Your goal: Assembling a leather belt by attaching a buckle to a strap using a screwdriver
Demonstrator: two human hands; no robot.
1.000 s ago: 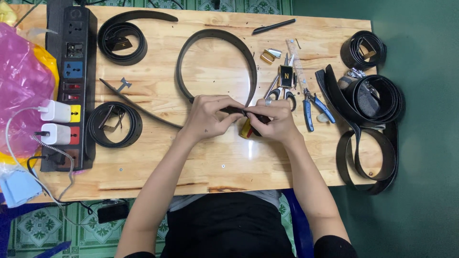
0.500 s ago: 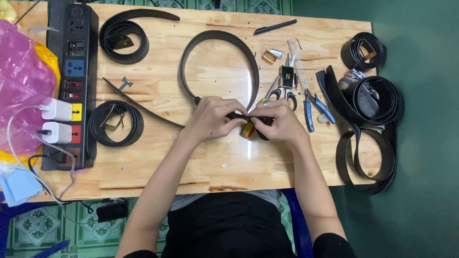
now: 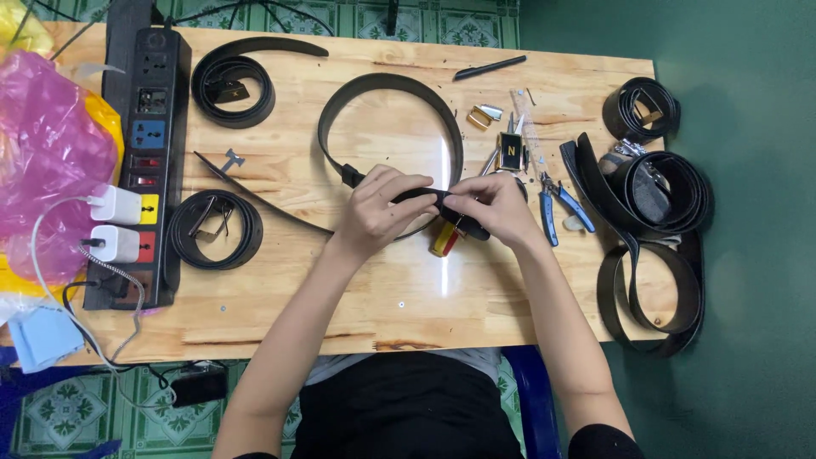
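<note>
Frame centre, wooden counter (image 3: pixel 280 297): left hand (image 3: pixel 378 208) and right hand (image 3: pixel 491 206), fingers clamped on looped black leather belt (image 3: pixel 387 85) end. Risk: strap slipping from pinch, knocking small red-yellow tool (image 3: pixel 444 240) beneath.

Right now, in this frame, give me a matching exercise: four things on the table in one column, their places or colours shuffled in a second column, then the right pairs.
Things:
1. Power strip
2. Pliers
3. Black pen
4. Belt loop

Places or colours:
A. Blue handles, just right of the right hand
B. Far edge of the table, lying at a slant
C. Left side, with two white plugs in it
D. Centre, its ends held in both hands, the left hand too

Pairs: 1-C, 2-A, 3-B, 4-D
</note>
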